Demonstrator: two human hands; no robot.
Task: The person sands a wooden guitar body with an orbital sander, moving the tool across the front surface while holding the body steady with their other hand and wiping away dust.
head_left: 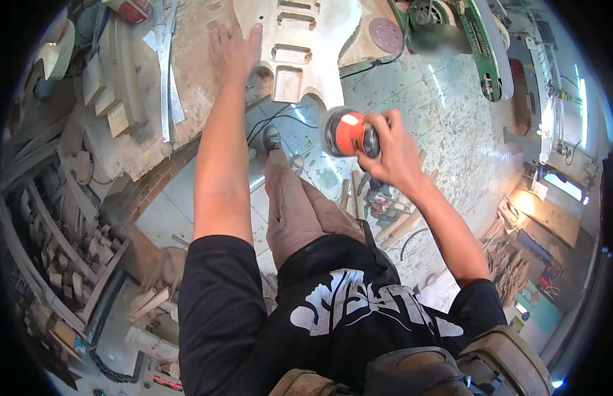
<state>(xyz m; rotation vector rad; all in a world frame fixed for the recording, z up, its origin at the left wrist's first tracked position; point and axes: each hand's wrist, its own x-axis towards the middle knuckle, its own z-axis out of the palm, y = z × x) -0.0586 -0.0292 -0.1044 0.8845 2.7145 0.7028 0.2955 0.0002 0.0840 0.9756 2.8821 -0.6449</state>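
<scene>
An unpainted wooden electric guitar body (326, 56) lies on the workbench (194, 79), its near end overhanging the edge. Several routed cavities run along its middle. My left hand (235, 51) lies flat at the body's left edge, fingers stretched out, the finger nearest the body reaching onto or against its side. Gripped in my right hand (393, 148) is an orange and black handheld sander (349, 134), tilted and slightly blurred, with its pad side toward the left. It is held off the bench edge, close to the body's near right horn.
Metal strips (165, 72) and wooden blocks (105, 99) lie on the bench's left side. A round sanding disc (386, 35) sits right of the body, beside a green machine (481, 49). A black cable (369, 68) runs along the edge. Wood offcuts (386, 224) and tools lie on the floor.
</scene>
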